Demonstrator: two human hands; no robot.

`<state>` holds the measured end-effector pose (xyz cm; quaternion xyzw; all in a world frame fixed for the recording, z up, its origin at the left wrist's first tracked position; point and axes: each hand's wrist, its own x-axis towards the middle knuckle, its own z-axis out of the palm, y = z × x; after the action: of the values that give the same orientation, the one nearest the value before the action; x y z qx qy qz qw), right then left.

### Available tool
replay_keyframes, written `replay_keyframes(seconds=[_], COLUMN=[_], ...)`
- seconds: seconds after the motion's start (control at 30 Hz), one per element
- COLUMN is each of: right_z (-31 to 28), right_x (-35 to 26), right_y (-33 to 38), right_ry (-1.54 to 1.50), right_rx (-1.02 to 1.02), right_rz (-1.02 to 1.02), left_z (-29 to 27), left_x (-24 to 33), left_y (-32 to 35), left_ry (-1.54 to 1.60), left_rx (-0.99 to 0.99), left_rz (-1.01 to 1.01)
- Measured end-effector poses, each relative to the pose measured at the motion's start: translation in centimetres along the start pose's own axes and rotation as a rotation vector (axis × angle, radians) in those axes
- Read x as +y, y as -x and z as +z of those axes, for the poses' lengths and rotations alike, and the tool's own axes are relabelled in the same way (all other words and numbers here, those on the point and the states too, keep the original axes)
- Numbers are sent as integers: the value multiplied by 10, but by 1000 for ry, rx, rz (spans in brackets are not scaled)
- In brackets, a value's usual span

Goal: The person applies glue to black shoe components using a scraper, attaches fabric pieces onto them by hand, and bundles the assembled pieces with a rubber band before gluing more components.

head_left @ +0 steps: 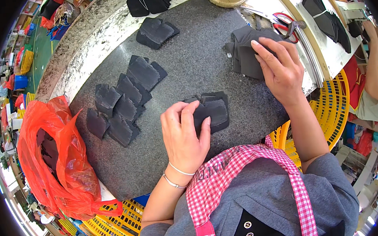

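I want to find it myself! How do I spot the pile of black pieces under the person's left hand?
Start at the big dark grey stone table. Look at its near edge, just above the pink checked apron, where the left hand with thin bracelets rests. The small black stack lies under its fingers; unlike the row of overlapping pieces to the left, it is one neat pile being held.

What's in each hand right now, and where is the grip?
The left hand has its grip on the left edge of a small stack of black fabric pieces. The right hand rests flat on the dark grey fabric pile; no closed grip shows.
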<state>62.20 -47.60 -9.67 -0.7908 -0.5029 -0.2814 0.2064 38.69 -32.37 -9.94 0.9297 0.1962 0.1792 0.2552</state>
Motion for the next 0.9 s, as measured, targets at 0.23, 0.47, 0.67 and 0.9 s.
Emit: replay_keyframes(seconds=[0.23, 0.47, 0.67, 0.9], right_z=[2, 1, -2, -4], right_x=[3, 8, 8, 12], right_y=[0, -1, -7, -13], right_ry=[65, 77, 148, -54], right_rx=[-15, -43, -100, -106], right_rz=[1, -16, -17, -132], left_z=[-13, -30, -32, -34], left_x=[-10, -15, -18, -21], left_y=[0, -11, -14, -16], left_ry=[-9, 25, 36, 21], left_rx=[15, 87, 92, 124], left_rz=[-15, -22, -18, 31])
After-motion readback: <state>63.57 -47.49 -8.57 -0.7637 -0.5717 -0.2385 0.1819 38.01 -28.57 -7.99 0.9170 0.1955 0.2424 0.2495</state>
